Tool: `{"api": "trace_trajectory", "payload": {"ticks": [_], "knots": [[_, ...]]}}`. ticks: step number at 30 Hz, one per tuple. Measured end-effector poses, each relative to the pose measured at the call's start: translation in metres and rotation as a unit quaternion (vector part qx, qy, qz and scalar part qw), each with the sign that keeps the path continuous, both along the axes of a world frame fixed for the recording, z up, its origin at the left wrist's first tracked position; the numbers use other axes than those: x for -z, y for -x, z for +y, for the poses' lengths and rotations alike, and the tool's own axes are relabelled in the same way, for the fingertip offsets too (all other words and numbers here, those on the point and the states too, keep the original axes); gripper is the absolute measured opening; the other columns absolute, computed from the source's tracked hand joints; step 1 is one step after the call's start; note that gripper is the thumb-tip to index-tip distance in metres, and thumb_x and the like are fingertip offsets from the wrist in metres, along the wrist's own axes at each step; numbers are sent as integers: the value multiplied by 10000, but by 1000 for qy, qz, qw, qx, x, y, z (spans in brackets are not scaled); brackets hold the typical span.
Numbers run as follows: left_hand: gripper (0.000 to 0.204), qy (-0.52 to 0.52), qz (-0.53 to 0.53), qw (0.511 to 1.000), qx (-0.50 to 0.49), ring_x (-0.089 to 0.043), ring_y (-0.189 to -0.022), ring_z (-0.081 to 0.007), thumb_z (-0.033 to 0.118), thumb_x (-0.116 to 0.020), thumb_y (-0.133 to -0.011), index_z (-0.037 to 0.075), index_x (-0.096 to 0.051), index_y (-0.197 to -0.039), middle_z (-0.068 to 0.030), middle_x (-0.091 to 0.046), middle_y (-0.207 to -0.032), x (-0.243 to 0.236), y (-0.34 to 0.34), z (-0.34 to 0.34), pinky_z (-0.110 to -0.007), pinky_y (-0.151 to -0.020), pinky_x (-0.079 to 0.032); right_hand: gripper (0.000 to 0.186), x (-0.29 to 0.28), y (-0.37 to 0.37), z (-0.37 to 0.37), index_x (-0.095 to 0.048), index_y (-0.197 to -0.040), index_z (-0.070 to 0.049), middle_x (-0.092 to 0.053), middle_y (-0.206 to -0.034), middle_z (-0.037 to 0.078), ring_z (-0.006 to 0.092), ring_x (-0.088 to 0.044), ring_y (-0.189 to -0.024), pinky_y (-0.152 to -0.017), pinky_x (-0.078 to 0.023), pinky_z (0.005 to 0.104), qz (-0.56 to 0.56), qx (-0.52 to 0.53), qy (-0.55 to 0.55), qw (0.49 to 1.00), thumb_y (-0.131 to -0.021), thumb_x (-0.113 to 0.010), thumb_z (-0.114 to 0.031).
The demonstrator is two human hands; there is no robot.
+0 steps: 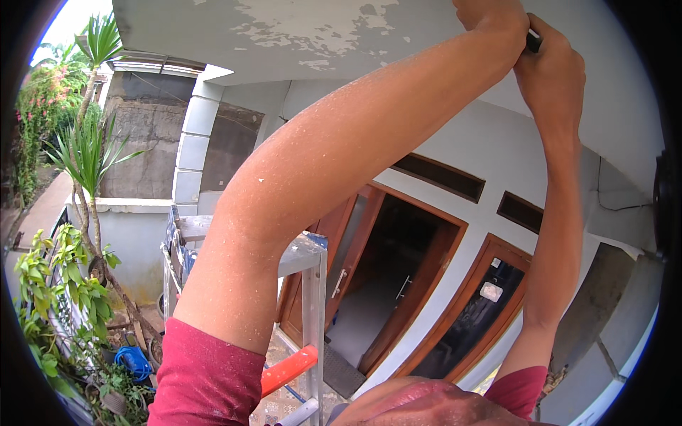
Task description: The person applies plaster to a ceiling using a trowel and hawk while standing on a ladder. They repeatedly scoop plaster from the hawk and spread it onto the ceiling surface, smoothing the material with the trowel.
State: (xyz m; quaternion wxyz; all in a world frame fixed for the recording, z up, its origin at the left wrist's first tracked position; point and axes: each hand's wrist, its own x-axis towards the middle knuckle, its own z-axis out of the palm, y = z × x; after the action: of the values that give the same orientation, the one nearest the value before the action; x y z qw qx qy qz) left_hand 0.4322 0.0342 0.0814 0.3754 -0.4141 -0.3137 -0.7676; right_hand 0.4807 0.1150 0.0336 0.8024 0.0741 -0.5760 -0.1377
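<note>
Both my arms reach up toward the ceiling (192, 35), where the paint has come off in ragged pale patches. My left hand (494, 14) is at the top edge, close beside the right wrist and fingers; its own fingers are cut off or turned away. Closed around a small dark object, my right hand (555, 67) sits just right of it. Only a short black piece (533, 41) of that object shows, like the end of a handle; its kind is hidden. Pale flakes and dust speckle my left arm (312, 156).
An aluminium stepladder (312, 319) with an orange-red bar (290, 370) stands below my left arm. Beyond it are an open wooden door (348, 248) and a brown-framed window (462, 312). Plants (89, 156) and a blue item (133, 362) are at the left.
</note>
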Motion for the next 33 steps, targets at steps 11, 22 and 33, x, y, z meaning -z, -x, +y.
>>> {"api": "trace_trajectory", "payload": {"ticks": [11, 22, 33], "knots": [[621, -53, -12, 998, -14, -615, -1221, -475, 27, -598, -823, -159, -455, -1398, -387, -588, -1304, -13, 60, 12, -439, -975, -540, 214, -9, 19, -7, -732, -1089, -57, -739, -900, 206, 430, -689, -820, -771, -538, 467, -64, 22, -56, 996, -914, -619, -105], [426, -207, 37, 955, -208, -693, -1029, -417, 55, -603, -831, -125, -582, -1216, -292, -698, -1067, -12, 88, 23, -446, -885, -536, 282, -9, 41, -15, -765, -1115, -75, -751, -944, 210, 447, -707, -881, -808, -569, 500, -46, -22, -60, 997, -885, -601, -90], [545, -48, 53, 994, -85, -691, -1035, -421, 31, -605, -825, -169, -520, -1324, -325, -693, -1051, -3, 98, -5, -453, -896, -527, 264, 7, 60, -22, -755, -1098, -56, -745, -913, 217, 448, -708, -874, -796, -565, 498, -33, -33, -23, 999, -883, -605, -89]]}}
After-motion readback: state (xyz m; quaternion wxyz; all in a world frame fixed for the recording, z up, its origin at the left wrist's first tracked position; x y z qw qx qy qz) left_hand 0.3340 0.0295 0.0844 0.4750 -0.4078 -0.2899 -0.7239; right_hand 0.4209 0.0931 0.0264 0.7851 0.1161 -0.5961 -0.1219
